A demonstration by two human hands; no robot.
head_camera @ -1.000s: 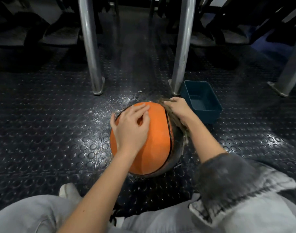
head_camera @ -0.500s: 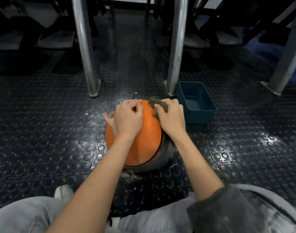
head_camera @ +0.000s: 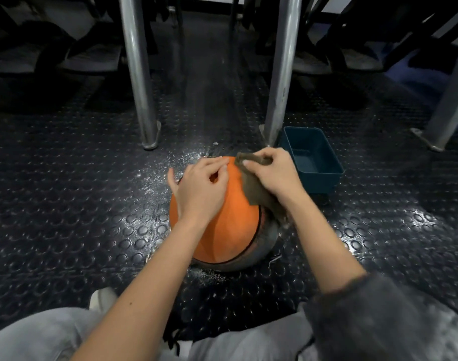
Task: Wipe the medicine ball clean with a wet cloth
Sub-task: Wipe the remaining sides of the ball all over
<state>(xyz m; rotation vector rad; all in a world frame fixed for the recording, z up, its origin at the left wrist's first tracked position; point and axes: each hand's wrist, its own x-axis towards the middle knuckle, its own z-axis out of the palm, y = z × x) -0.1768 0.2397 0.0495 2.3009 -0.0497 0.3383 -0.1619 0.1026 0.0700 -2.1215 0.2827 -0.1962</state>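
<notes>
Head view: left hand [head_camera: 199, 188] seemingly loose on one medicine ball [head_camera: 230, 230], right hand [head_camera: 274, 173] pinching one cloth [head_camera: 254, 190].

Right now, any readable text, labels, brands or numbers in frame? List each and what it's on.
None readable.
medicine ball: no print on the surface that shows; the left hand, right hand and cloth hide part.
teal bin: no label on its visible walls.

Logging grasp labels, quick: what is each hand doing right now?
Left hand: open, holding nothing, fingers resting on top of the medicine ball.
Right hand: closed, holding the brown cloth against the ball.
</notes>
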